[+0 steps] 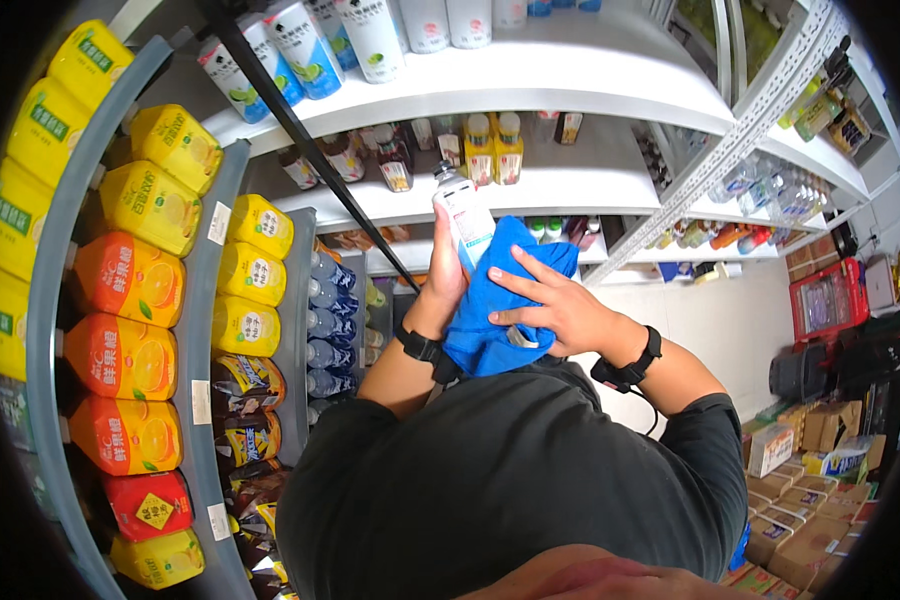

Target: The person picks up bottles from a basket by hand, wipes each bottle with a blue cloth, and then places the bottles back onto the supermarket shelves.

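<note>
A drink bottle [465, 217] with a white label and a dark cap is gripped in my left hand [448, 259], tilted with its cap towards the shelves. A blue cloth [487, 322] wraps its lower part, which is hidden. My right hand [551, 304] lies on the cloth from the right, fingers spread, pressing it against the bottle. A small white tag [523, 337] shows at the cloth's edge below that hand. Beyond the bottle, two yellow bottles [493, 154] stand on the middle white shelf [570, 180].
Tall cartons and cans line the upper white shelf [540, 90]. At the left, grey shelves [199, 375] hold yellow and orange jugs [131, 356]. A black bar [307, 142] crosses before the shelves. Cardboard boxes [802, 502] and a red crate [829, 300] sit at the right.
</note>
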Tool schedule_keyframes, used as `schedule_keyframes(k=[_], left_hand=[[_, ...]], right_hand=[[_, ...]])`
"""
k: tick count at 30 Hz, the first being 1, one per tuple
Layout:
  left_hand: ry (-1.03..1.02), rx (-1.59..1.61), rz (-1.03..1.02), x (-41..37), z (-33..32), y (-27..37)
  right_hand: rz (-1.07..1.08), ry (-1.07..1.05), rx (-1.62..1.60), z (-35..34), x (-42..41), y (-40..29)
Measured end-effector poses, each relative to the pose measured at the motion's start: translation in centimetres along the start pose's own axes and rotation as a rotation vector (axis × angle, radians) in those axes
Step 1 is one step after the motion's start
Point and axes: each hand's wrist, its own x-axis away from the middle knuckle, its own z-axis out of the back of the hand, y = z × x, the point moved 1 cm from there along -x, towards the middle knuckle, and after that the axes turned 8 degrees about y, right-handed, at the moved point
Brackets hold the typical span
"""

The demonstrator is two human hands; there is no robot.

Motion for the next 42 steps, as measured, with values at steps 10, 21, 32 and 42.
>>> schedule_keyframes(k=[10, 21, 32, 42], left_hand=[[-0.208, 0.189, 0.162, 2.8, -2.5, -0.3], [-0.338, 0.034, -0.335, 2.6, -13.0, -3.8], [-0.367, -0.093, 0.057, -4.0, -11.5, -7.1], [-0.260, 0.162, 0.395, -0.3, -14.7, -6.8]], right_hand=[[0.051, 0.166, 0.102, 0.3, -2.5, -0.6], [-0.366, 0.944, -0.862, 1.8, 5.9, 3.2], [-0.651, 0.822, -1.073, 4.3, 8.2, 4.4], [0.044, 0.230, 0.193, 10.9, 5.8, 4.1]])
